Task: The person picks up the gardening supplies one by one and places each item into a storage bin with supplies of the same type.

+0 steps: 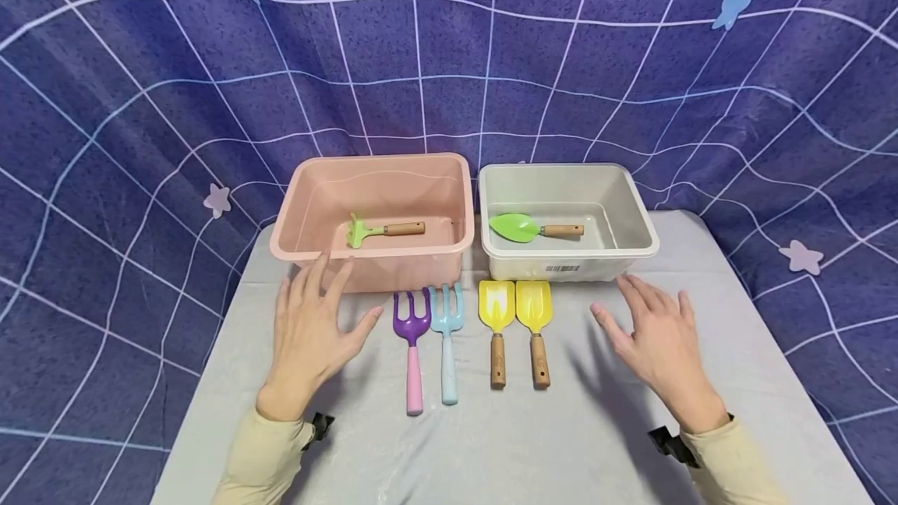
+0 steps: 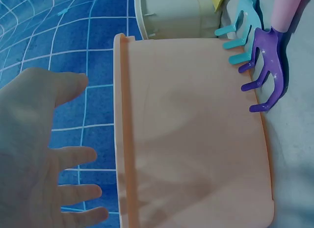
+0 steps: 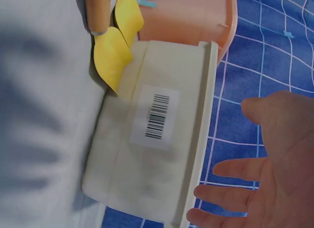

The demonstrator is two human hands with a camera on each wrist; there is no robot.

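Observation:
My left hand (image 1: 312, 327) hovers with spread fingers in front of the pink bin (image 1: 372, 271), holding nothing. Beside it lie a purple hand fork (image 1: 412, 326) with a pink handle and a light blue hand fork (image 1: 447, 323), tines toward the bin. My right hand (image 1: 658, 337), fingers also spread, hangs near the front right corner of the white bin (image 1: 512, 267) and holds nothing. Two yellow scoops (image 1: 496, 306) with wooden handles lie side by side between the hands. Inside the pink bin is a small green rake (image 1: 358, 232); a green trowel (image 1: 515, 227) lies in the white bin.
Both bins stand side by side at the back of a table with a pale cloth (image 1: 484, 458). A blue curtain (image 1: 449, 45) with white grid lines and stars hangs behind and at both sides. A barcode label (image 3: 156, 116) marks the white bin's front.

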